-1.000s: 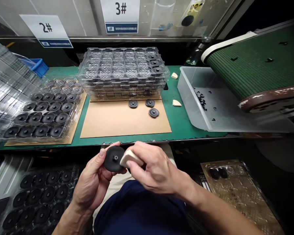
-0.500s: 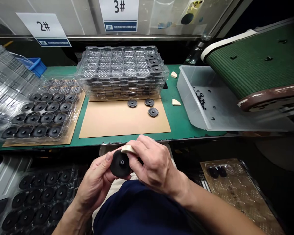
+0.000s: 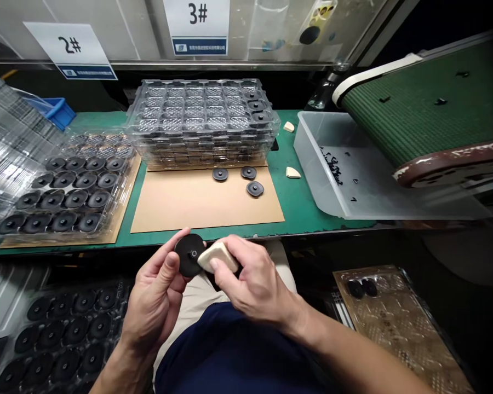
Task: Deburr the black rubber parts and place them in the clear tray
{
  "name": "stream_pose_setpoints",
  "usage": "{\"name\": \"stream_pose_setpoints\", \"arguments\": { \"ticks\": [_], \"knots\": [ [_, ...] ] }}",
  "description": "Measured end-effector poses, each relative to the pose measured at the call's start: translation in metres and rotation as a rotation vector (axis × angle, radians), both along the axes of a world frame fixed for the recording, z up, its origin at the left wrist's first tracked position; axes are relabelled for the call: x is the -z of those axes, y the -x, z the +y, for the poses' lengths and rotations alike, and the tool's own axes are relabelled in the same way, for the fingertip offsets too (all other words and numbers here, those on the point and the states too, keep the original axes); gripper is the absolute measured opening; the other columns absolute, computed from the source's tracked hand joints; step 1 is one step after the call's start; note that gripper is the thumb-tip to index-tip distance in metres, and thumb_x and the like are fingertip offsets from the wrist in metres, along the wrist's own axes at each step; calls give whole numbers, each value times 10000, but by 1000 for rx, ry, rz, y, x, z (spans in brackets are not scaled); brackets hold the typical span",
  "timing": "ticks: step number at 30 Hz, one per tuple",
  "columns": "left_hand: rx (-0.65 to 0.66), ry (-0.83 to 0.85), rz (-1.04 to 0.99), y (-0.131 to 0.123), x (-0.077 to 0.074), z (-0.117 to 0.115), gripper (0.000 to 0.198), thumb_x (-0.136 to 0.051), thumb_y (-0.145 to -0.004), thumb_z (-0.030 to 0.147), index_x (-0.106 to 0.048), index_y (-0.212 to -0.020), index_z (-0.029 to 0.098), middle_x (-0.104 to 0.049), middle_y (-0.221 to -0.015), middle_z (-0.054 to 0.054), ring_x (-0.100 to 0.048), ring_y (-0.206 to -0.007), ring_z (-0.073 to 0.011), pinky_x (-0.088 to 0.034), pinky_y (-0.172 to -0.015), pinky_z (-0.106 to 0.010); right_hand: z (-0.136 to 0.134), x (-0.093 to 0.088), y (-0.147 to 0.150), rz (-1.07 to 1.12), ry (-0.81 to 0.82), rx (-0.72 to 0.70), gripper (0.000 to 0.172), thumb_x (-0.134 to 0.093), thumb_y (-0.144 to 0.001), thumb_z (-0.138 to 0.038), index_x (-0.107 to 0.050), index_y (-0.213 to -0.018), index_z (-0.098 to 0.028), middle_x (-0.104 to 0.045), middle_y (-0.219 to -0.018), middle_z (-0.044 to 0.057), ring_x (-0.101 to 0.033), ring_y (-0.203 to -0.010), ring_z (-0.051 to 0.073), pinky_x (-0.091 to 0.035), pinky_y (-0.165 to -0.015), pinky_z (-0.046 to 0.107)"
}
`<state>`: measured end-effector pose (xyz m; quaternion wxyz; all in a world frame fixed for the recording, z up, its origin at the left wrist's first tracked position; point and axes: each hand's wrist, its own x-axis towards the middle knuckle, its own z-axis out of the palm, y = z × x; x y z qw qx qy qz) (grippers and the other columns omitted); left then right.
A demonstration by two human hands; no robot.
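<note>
In the lower middle of the frame, a little left of centre, I see a black disc [image 3: 185, 254] held up with its central stud facing the viewer. The left hand [image 3: 156, 287] is half curled, gripping it by the left edge, thumb in front and fingers behind. The right hand [image 3: 250, 279] is closed around a cream block [image 3: 221, 256], pinched between thumb and fingers, its tip over the disc's right edge; whether they touch I cannot tell. Beyond the hands, at the centre, a card [image 3: 181, 202] lies on the green bench [image 3: 290, 205], bearing three loose discs [image 3: 255, 189] near its right end. A stack of clear trays [image 3: 201, 130] stands behind them, the top one holding discs in its right column. Two spare blocks [image 3: 293, 173] lie right of the card, beside a translucent bin [image 3: 312, 175] with small black bits [image 3: 332, 169] inside. A green belt [image 3: 439, 120] slopes in at the upper right. At the left, another tray [image 3: 112, 216] holds rows of discs, and more discs [image 3: 75, 330] fill the lower left corner.
</note>
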<state>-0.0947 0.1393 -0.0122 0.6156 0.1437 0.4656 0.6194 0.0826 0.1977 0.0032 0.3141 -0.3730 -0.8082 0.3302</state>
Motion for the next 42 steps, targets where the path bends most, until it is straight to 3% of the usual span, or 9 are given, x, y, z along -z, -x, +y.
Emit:
{"name": "stream_pose_setpoints", "arguments": {
  "ticks": [7,13,17,20,24,30,32,36,42],
  "knots": [
    [176,-12,-52,6,4,-1,363,-701,-956,351,-734,-1273,177,-753,-1207,-120,-701,-1131,-232,-575,-973,-270,0,8,3,-67,-186,14,148,-488,-1032,-196,-622,-982,-161,-588,-876,67,-521,-795,199,-426,-747,342],
    [329,24,-121,10,8,-1,389,-657,-976,409,-746,-1253,150,-731,-1240,-160,-705,-1107,-297,-611,-932,-374,2,8,3,-21,-379,-86,190,-537,-1008,-183,-633,-1170,-159,-666,-1027,94,-561,-879,223,-438,-801,376],
    [33,-46,9,5,10,-1,446,-779,-896,339,-704,-1324,241,-736,-1257,-99,-683,-1165,-236,-551,-993,-269,-5,7,9,25,36,57,148,-511,-1008,-229,-593,-896,-177,-584,-791,27,-516,-707,166,-412,-661,309],
    [-23,-71,85,5,11,-1,522,-831,-847,339,-691,-1345,262,-736,-1255,-92,-666,-1195,-243,-529,-1015,-266,-9,8,11,98,343,10,170,-510,-1020,-264,-566,-874,-197,-555,-735,-18,-482,-626,132,-380,-570,267],
    [197,-13,11,11,10,-2,421,-740,-925,373,-720,-1305,192,-746,-1191,-129,-694,-1110,-266,-577,-953,-325,-3,11,6,85,11,32,135,-517,-1018,-211,-624,-940,-184,-610,-867,41,-535,-792,179,-441,-752,322],
    [401,31,-198,12,11,-3,353,-618,-995,425,-803,-1047,129,-757,-916,-118,-692,-739,-205,-621,-636,-321,6,9,-2,-1,-380,-248,232,-519,-1023,-171,-644,-1216,-201,-675,-1051,75,-571,-938,223,-455,-864,387],
    [277,27,-209,9,11,-1,318,-645,-986,402,-780,-1153,167,-766,-1046,-110,-716,-854,-203,-626,-766,-311,4,10,2,-7,-340,-127,159,-525,-1013,-188,-652,-1109,-188,-665,-1008,74,-565,-920,223,-449,-859,388],
    [49,-10,-57,8,11,2,462,-766,-909,331,-681,-1355,242,-733,-1251,-91,-685,-1117,-215,-548,-972,-262,-5,16,8,15,46,48,160,-527,-998,-216,-540,-840,-199,-555,-765,3,-490,-688,157,-413,-660,304],
    [380,43,-64,16,16,0,338,-650,-982,385,-771,-1182,141,-751,-1097,-147,-696,-883,-230,-617,-719,-323,-1,17,0,-51,-176,-100,169,-493,-1031,-186,-642,-1111,-186,-660,-1025,73,-545,-913,215,-429,-845,383]
  ]
}}
